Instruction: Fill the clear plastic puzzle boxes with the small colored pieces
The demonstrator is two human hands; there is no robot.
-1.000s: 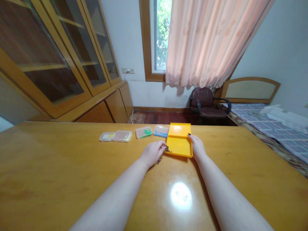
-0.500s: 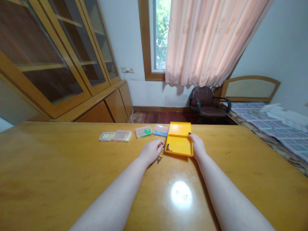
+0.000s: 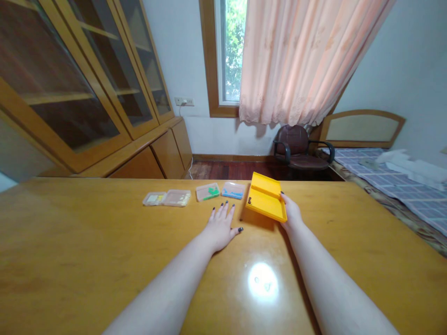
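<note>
A yellow plastic case [image 3: 266, 197] lies opened out and is tipped up on its right side, its left edge lower, above the wooden table [image 3: 87, 242]. My right hand [image 3: 291, 215] grips its right edge from below. A small dark piece [image 3: 249, 200] sits at the case's low left edge. My left hand [image 3: 222, 225] lies flat on the table just left of the case, fingers spread, holding nothing.
A row of small clear plastic boxes lies behind my left hand: two pale ones [image 3: 166, 198], one with green pieces [image 3: 207, 191], one with blue pieces [image 3: 233, 190]. Beyond the table's far edge are a dark armchair [image 3: 296, 150], a bed [image 3: 394, 181] and glass-fronted cabinets [image 3: 80, 83].
My right hand has lifted the case's right side, so it now tilts left and the dark piece has slid to the low edge. My left hand has opened and laid flat on the table.
</note>
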